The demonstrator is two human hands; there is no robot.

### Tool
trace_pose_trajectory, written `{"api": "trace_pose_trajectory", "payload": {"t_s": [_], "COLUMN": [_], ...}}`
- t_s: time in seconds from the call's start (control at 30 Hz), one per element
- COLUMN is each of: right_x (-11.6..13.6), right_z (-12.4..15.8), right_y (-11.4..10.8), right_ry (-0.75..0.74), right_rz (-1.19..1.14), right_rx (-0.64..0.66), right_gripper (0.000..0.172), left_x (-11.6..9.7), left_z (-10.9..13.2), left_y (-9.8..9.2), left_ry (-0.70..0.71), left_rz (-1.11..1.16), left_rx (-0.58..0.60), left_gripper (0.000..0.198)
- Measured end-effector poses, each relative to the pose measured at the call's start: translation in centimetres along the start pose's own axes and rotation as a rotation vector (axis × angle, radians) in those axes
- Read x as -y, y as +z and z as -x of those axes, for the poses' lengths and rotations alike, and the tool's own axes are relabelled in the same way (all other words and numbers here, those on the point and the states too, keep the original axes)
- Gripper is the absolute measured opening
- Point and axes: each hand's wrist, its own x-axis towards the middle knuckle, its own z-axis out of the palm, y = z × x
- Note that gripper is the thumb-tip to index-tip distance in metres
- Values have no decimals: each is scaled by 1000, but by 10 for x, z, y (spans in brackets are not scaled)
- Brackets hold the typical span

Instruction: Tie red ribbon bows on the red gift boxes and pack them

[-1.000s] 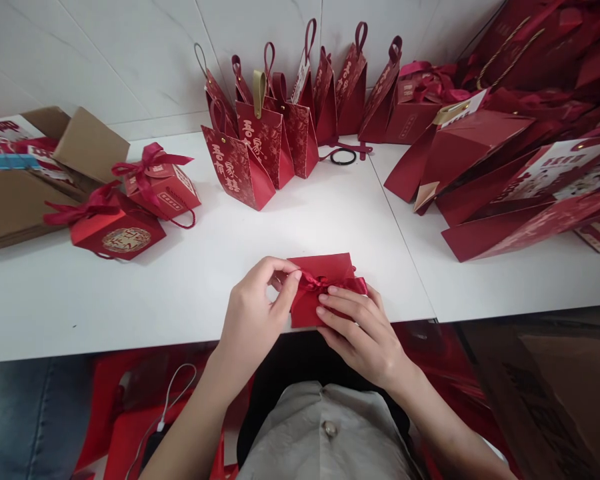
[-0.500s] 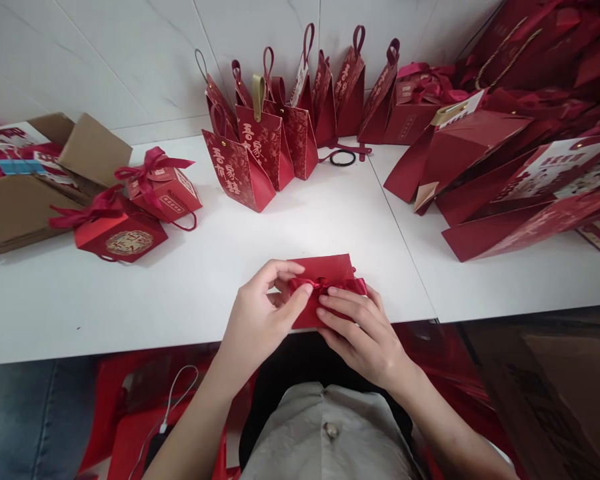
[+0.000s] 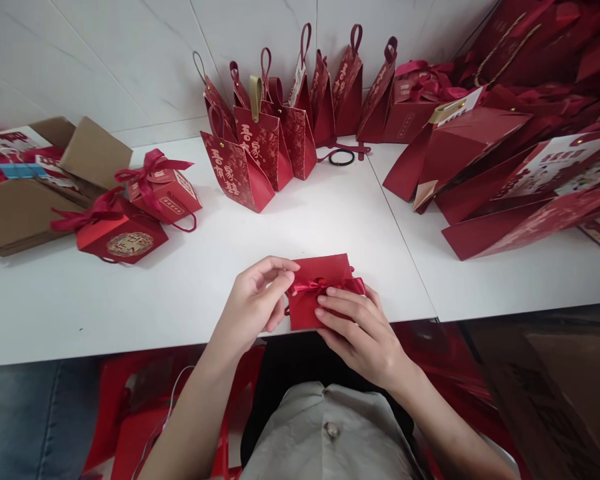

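A small red gift box [image 3: 310,313] sits at the table's front edge, with a shiny red ribbon [image 3: 313,286] tied in a bow across its top. My left hand [image 3: 255,300] is at the box's left side, thumb and forefinger pinched together at the ribbon's left end; the fingertips hide what exactly lies between them. My right hand [image 3: 363,333] wraps over the box's right side, its fingers lying on the top just below the knot. Part of the ribbon's right tail shows above those fingers.
Two red boxes with bows [image 3: 123,237] stand to the left, beside an open cardboard carton [image 3: 25,213]. Several red bags with loop handles [image 3: 240,180] line the wall. A black ring [image 3: 341,157] lies behind. More red bags [image 3: 480,147] crowd the right side.
My left hand has drawn back a little to the left, its thumb moving off the bow and closing against the forefinger. My right hand keeps its place on the box.
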Motion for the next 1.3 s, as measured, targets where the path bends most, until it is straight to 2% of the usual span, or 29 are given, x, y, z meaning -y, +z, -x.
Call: {"api": "trace_pose_trajectory", "payload": {"t_s": [0.2, 0.3, 0.37, 0.5, 0.63, 0.77, 0.93, 1.03, 1.1, 1.17, 1.3], "right_x": [-1, -1, 0, 1, 2, 3, 3, 3, 3, 3, 3], "right_z": [-1, -1, -1, 0, 0, 0, 0, 0, 0, 0, 0], "right_y": [-7, -11, -12, -12, -11, -11, -10, -11, -11, -11, -10], "right_ry": [-22, -23, -10, 21, 33, 46, 60, 53, 47, 43, 36], "right_rz": [-105, -147, -148, -138, -133, -136, -132, -138, -150, -163, -166], "right_rx": [30, 37, 39, 53, 60, 61, 66, 61, 54, 45, 46], "right_gripper": [25, 30, 29, 26, 24, 24, 24, 22, 21, 20, 23], "left_x": [1, 0, 0, 0, -3, -3, 2, 2, 0, -1, -2], "left_z": [1, 11, 19, 27, 26, 18, 7, 5, 4, 5, 7], "left_y": [6, 8, 7, 4, 5, 8, 12, 11, 9, 5, -4], "left_ry": [91, 139, 100, -38, -19, 1, -42, -47, -42, -14, 23], "left_rz": [-97, -252, -346, -456, -411, -194, 157, 244, 216, 115, -128], "left_rx": [-79, -204, -262, -193, -164, -41, 118, 188, 223, 178, 9], "left_gripper": [16, 21, 23, 23, 21, 23, 24, 24, 20, 16, 15]}}
